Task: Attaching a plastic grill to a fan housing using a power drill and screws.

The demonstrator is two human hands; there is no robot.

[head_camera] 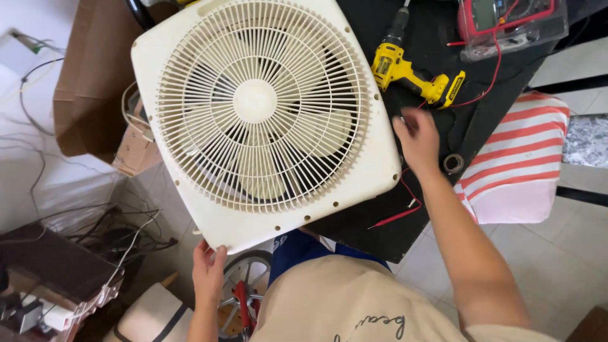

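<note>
While L hand [208, 269] grips fan [263, 114] bottom corner | R hand [418, 136] open, just right.

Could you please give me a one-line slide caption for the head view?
Left hand grips a cream box fan while the right hand hovers near a yellow drill.

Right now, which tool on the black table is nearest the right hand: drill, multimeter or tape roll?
The tape roll, the small dark ring just right of the right hand's wrist. The yellow drill lies further up the black table; the red multimeter is at the far corner.
</note>
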